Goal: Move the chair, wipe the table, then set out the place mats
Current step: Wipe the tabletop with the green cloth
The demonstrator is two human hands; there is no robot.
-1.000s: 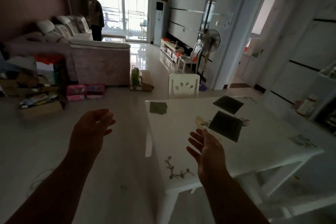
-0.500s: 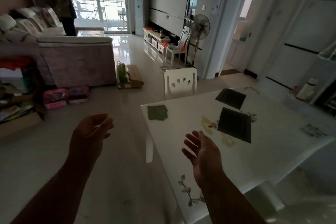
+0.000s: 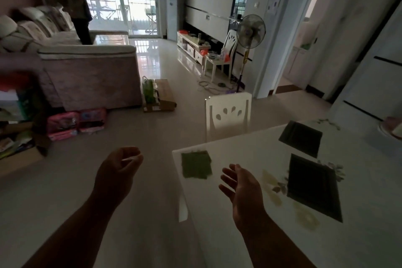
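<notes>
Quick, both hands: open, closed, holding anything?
Left hand: loosely curled, empty, above the floor.
Right hand: open, empty, above the table near the green cloth.

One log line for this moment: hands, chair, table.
left hand: empty | right hand: open, empty, above table | chair: at far edge | green cloth, two dark mats: on table

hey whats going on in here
A person stands at the corner of a white table, both hands out in front and empty. The right hand is open over the table near a green cloth; the left hand hangs loosely curled over the floor. Two dark mats lie on the table. A white chair stands at the far side. Another person stands by the sofa.
</notes>
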